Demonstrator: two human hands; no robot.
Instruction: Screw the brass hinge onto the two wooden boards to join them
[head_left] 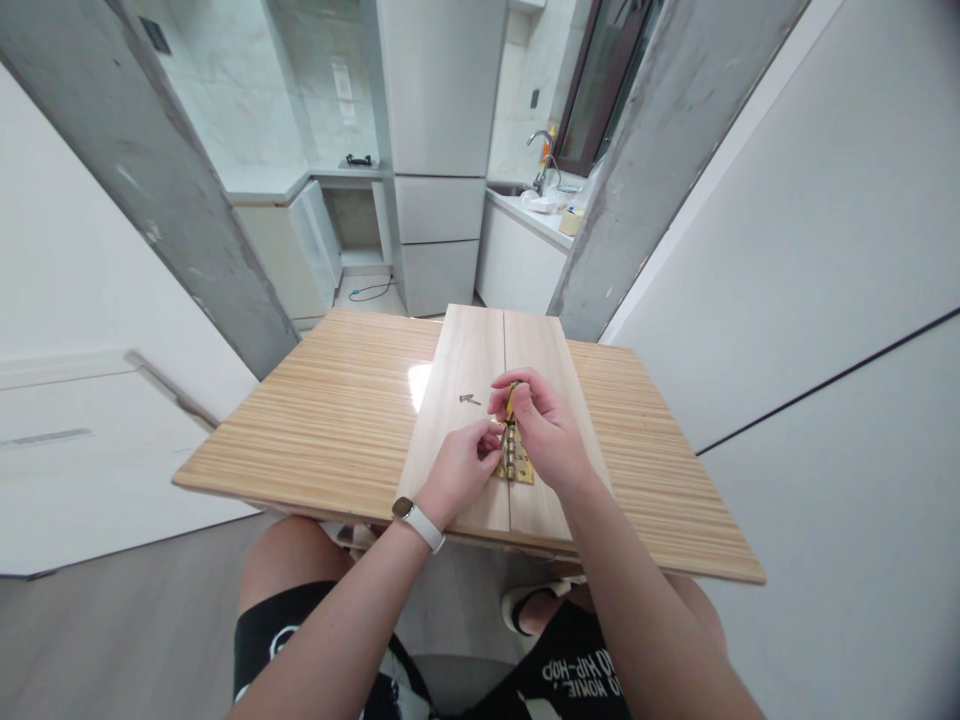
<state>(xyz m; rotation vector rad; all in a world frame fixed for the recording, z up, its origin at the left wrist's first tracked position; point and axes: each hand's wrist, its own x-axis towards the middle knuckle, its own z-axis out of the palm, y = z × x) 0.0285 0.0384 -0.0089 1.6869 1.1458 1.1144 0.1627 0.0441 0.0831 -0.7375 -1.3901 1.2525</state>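
Two bare hands meet over a pair of pale wooden boards [469, 400] laid side by side on a striped light-wood table [337, 420]. Left hand [457, 470], white band with a dark watch face [416, 518] at the wrist, comes in from 7 o'clock; fingers curled, fingertips [487, 440] pinched close at the left edge of a small brass hinge [516, 462]. What the pinch holds is too small to tell. Right hand [544, 425] comes in from 5 o'clock, forearm long across the table edge, fingers closed round a thin yellow-handled tool [510, 398] held nearly upright over the hinge.

Hinge: brass, shiny, flat leaves, knuckle lined up along the seam between the two boards, lying toward the near end of the boards. Both hands partly cover it; only the lower part and knuckle show clearly.

At 10 o'clock from the hands, apart from them, a few small dark screws [469, 399] lie loose on the left board.

Person is seated, knees under the table, black shorts with white print [570, 675]. At 12 o'clock, far off, white kitchen cabinets [439, 210].
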